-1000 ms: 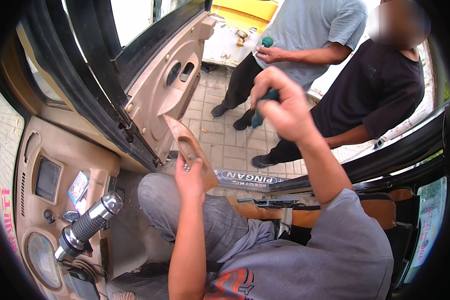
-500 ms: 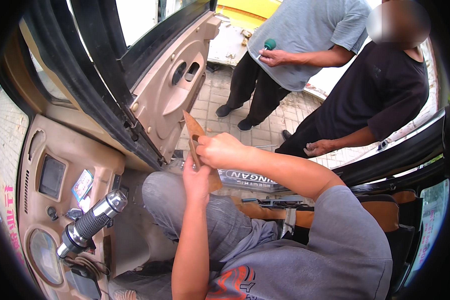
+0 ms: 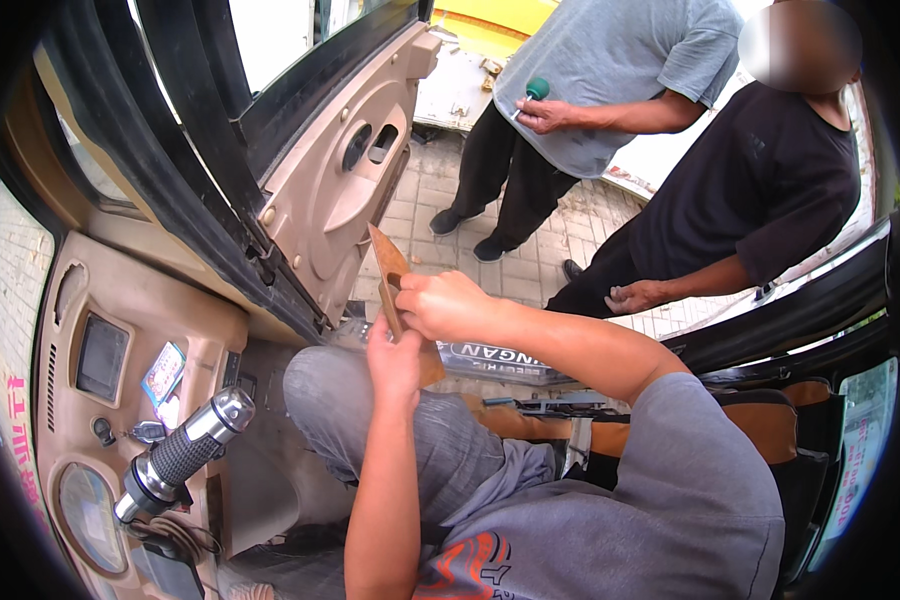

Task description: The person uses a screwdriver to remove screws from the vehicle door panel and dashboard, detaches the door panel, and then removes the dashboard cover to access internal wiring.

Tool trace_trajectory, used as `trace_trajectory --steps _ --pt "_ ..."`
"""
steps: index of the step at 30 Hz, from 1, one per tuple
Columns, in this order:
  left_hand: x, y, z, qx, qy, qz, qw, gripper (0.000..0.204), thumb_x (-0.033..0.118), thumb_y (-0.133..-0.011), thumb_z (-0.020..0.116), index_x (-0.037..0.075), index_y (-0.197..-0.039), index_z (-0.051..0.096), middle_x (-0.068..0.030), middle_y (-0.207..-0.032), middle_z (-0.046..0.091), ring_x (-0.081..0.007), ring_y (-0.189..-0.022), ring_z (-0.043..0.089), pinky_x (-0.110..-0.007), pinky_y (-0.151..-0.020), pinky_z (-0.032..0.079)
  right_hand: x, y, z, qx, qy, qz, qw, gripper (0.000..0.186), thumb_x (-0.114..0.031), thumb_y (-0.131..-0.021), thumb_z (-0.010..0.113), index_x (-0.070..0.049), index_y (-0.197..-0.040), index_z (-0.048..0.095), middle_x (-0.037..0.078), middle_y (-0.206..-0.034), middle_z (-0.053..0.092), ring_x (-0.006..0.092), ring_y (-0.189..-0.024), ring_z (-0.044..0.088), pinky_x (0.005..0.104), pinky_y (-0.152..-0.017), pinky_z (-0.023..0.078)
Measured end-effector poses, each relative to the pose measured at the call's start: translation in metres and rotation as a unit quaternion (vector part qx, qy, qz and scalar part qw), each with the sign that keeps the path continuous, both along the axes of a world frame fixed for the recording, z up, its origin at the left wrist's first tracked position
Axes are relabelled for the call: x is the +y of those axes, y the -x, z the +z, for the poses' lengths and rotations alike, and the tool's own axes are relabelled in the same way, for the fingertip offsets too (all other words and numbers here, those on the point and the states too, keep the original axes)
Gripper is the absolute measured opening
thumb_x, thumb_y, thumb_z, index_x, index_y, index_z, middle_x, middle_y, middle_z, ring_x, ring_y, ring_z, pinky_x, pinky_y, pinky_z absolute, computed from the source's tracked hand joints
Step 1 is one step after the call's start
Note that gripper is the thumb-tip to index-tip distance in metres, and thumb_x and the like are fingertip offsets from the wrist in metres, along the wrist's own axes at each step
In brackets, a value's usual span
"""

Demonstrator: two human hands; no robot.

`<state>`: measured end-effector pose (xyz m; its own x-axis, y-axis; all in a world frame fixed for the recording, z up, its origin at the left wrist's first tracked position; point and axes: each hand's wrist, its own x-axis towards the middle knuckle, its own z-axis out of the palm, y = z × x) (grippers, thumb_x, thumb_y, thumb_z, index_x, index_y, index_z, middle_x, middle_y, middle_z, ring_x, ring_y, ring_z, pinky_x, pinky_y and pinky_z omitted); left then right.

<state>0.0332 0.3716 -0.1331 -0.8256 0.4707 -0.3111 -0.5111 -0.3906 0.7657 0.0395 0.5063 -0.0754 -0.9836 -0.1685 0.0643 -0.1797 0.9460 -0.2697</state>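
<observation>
Above my lap, I hold a thin brown panel [image 3: 387, 262] on edge, with a pointed upper corner and a dark cutout partway along it. My left hand [image 3: 396, 358] grips it from the near side, fingers partly hidden behind it. From the right, my right hand [image 3: 446, 306] has its fingers curled at the panel's face beside the cutout. Whether anything small is pinched in those fingers is hidden. Beyond the panel stands the open beige vehicle door [image 3: 320, 185], with a round dark speaker-like part and an oblong hole in its trim.
Left of my knee are a handlebar grip [image 3: 185, 450] and a beige dashboard [image 3: 170, 290]. Outside, a person in grey [image 3: 610, 80] holds a green-handled screwdriver [image 3: 537, 90]; another in a dark shirt [image 3: 760, 190] stands beside them. A plastic-wrapped sill [image 3: 500, 360] lies along the doorway.
My right hand and the panel have shifted very slightly in view. Both hands keep their hold, and the two people outside stay nearly still.
</observation>
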Motion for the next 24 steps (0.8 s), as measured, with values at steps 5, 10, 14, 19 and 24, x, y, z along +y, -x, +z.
trace_trajectory --steps 5,10,14,19,24 --pt "0.003 0.002 0.002 -0.022 0.009 -0.001 1.000 0.047 -0.006 -0.085 0.055 -0.001 -0.131 0.052 -0.0071 -0.112 0.062 -0.0149 -0.100 0.062 -0.029 -0.087 0.051 0.004 -0.001 -0.001 -0.008 0.034 0.000 0.999 0.009 -0.015 -0.081 0.063 -0.007 -0.083 0.066 0.007 -0.085 0.060 0.0343 -0.071 0.064 0.0470 -0.060 0.053" --pt "0.005 0.006 0.000 -0.013 0.019 0.000 1.000 0.048 -0.005 -0.084 0.057 -0.002 -0.131 0.053 -0.0074 -0.112 0.062 -0.0146 -0.097 0.062 -0.028 -0.087 0.050 0.022 0.002 -0.007 0.072 0.108 -0.020 0.991 0.025 -0.022 -0.082 0.069 -0.004 -0.098 0.070 0.012 -0.093 0.064 0.0327 -0.074 0.065 0.0432 -0.065 0.054" --pt "0.009 0.025 -0.004 0.084 0.151 -0.035 0.984 0.061 0.001 -0.082 0.062 -0.003 -0.141 0.045 -0.0114 -0.118 0.061 -0.0174 -0.104 0.060 -0.031 -0.087 0.049 0.050 0.016 0.007 -0.028 0.288 -0.209 0.934 0.046 -0.035 -0.086 0.075 0.005 -0.107 0.067 0.010 -0.078 0.064 0.0182 -0.061 0.062 0.0338 -0.057 0.050" --pt "0.016 0.086 0.011 0.126 0.149 -0.166 0.967 0.072 0.010 -0.085 0.070 -0.006 -0.147 0.037 -0.0150 -0.123 0.060 -0.0177 -0.106 0.059 -0.030 -0.090 0.046 0.076 0.032 0.004 -0.145 0.583 -0.256 0.757 0.025 -0.020 -0.093 0.068 0.000 -0.079 0.065 0.005 -0.065 0.061 0.0104 -0.045 0.053 0.0282 -0.039 0.043" --pt "0.033 0.124 0.020 0.143 0.164 -0.096 0.971 0.069 0.018 -0.090 0.067 -0.006 -0.147 0.036 -0.0181 -0.131 0.057 -0.0225 -0.111 0.059 -0.033 -0.095 0.046 0.128 0.095 0.006 -0.033 0.664 -0.332 0.669 0.017 -0.014 -0.092 0.065 -0.002 -0.080 0.063 0.006 -0.063 0.058 0.0136 -0.046 0.055 0.0299 -0.041 0.046"
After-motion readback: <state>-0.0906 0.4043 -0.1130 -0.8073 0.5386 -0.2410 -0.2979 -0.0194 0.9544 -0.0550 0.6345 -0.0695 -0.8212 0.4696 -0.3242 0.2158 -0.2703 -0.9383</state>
